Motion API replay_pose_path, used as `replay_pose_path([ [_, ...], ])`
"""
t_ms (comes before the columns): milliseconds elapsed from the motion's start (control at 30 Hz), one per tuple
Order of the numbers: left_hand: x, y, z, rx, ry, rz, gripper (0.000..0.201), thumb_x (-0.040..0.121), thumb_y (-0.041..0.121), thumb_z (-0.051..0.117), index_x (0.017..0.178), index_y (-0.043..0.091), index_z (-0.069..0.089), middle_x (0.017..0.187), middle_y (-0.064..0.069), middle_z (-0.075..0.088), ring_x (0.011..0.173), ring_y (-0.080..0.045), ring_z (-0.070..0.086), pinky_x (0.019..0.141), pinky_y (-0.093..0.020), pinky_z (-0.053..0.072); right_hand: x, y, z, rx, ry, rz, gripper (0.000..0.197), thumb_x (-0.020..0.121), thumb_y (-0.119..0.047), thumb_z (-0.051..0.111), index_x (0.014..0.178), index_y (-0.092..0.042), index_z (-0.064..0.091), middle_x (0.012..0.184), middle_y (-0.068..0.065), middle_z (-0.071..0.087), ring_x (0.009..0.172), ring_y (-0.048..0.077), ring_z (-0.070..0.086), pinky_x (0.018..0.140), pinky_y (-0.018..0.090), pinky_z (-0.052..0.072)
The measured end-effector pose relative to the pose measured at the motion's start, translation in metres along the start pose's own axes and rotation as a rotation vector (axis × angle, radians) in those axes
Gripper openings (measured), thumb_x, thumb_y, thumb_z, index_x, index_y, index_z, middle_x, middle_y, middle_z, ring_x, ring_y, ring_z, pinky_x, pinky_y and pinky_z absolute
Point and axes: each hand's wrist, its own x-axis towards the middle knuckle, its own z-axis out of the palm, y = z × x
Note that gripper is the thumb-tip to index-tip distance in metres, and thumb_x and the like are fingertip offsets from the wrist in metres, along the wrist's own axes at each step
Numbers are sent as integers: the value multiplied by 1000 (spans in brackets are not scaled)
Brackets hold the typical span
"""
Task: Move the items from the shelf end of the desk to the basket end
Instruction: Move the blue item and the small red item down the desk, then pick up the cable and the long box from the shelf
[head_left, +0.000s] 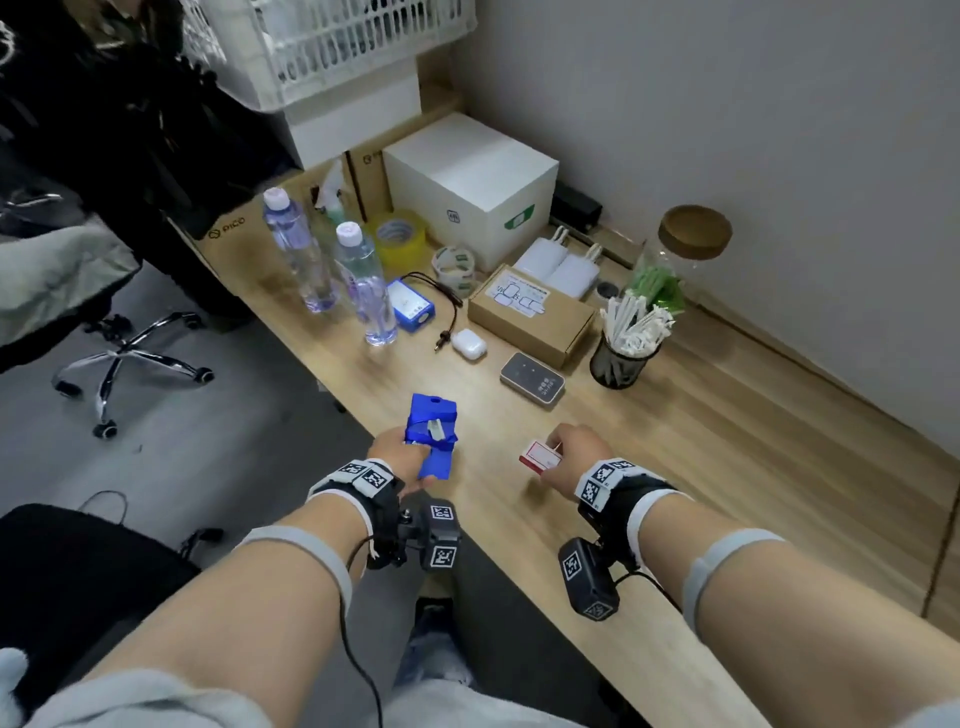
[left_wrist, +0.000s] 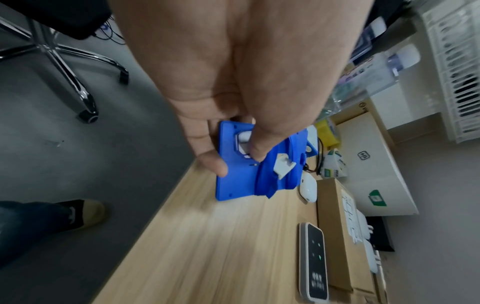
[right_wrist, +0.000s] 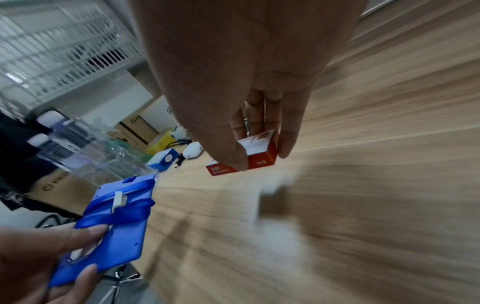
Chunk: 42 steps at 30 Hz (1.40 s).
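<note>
Long wooden worktop (head_left: 701, 467) along a grey wall, white slatted basket (head_left: 332, 47) at the far end. Below the basket, a big white box (head_left: 467, 182), then a flat brown carton (head_left: 530, 312), two clear water bottles (head_left: 363, 283) upright near the worktop's front edge, a mesh pen cup (head_left: 623, 358) full of white sticks. Smaller still: yellow tape roll (head_left: 397, 236), grey remote-like device (head_left: 532, 376), white earbud case (head_left: 468, 345) lying between the bottles and the carton.

Left hand (head_left: 397, 454) curled round a blue card holder (head_left: 434, 434) wrapped in its blue lanyard, thumb pressed on the face, held above the worktop's front edge. Right hand (head_left: 579, 457) pinching a small red-and-white box (head_left: 540, 457) between thumb and fingers, lifted just clear of the wood, well short of the basket end.
</note>
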Motion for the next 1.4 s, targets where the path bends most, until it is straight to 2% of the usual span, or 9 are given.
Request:
replay_pose_path([
  [200,78,28,-40,178,-87,2,12,91,7,58,100,11,65,92,-17,67,74,-31,64,60,-34,56,48,-59,13,50,35,95,45,75,-31,73,115,-19,58,116,9,60,111,28,54,89,32,48],
  [333,113,41,-44,259,-157,3,6,91,9,61,93,11,66,91,-16,68,78,-31,66,79,-48,60,68,-75,22,66,87,166,40,79,-27,70,116,-19,58,118,11,56,114,29,51,92,34,48],
  [467,127,54,-39,372,-157,76,6,87,7,63,88,12,60,94,-14,66,86,-32,66,87,-50,57,76,-79,24,87,105,213,40,81,-21,67,120,-18,56,121,12,52,119,31,48,98,35,45],
  [600,123,76,-24,669,-182,167,52,72,29,62,119,8,54,115,-13,63,102,-33,62,90,-39,52,72,-79,14,229,101,273,50,80,-17,67,127,-17,50,127,13,47,115,29,56,100,34,46],
  [733,100,100,0,952,-72,216,60,82,27,61,135,4,43,137,-17,41,125,-34,45,102,-36,42,50,-60,-8,319,157,310,53,80,-21,68,129,-17,48,127,13,50,112,28,56,95,31,46],
  [967,12,119,96,962,-200,474,49,86,28,62,131,14,49,139,-14,43,128,-34,44,106,-39,40,-46,30,-40,483,337,472,49,82,-23,63,128,-19,47,126,10,50,102,26,59,82,31,49],
  [1100,-69,102,168,916,-434,588,37,88,24,61,124,17,56,126,-8,55,113,-29,56,86,-32,47,-134,103,-41,561,466,584,48,81,-23,63,127,-20,49,124,9,52,101,27,59,81,31,49],
  [1233,-170,61,240,899,-641,668,17,93,16,58,109,13,62,101,-5,60,86,-21,55,61,-24,41,-239,180,-29,632,593,673,47,79,-23,65,124,-21,51,121,9,57,99,28,61,82,31,50],
  [1400,-300,-16,334,874,-874,673,5,91,15,62,92,20,64,101,-9,68,88,-23,62,66,-29,47,-385,278,-3,697,710,809,47,81,-23,64,126,-18,52,120,8,57,98,25,60,80,28,47],
])
